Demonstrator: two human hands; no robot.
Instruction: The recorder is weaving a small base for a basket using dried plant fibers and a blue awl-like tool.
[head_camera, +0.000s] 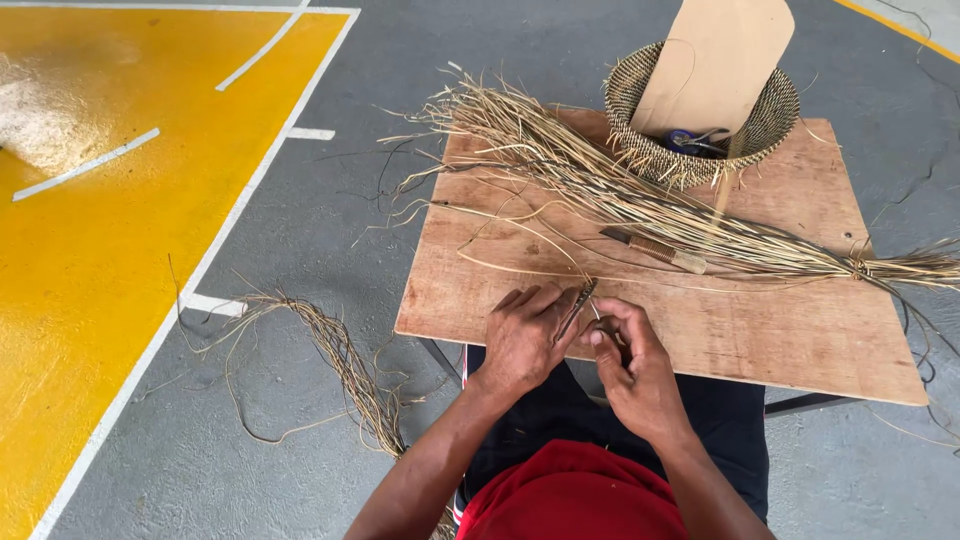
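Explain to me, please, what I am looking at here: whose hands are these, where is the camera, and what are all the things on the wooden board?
There is no machine. The single picture comes from a camera worn on a person's head, looking down at their own two bare hands. The left hand and the right hand meet at the near edge of a plywood board over the lap. Together they pinch a small thin tool and a fine straw strand. On the board lie a long bundle of dry straw, a knife-like tool and a woven basket holding a flat cardboard piece. More loose straw lies on the grey floor.
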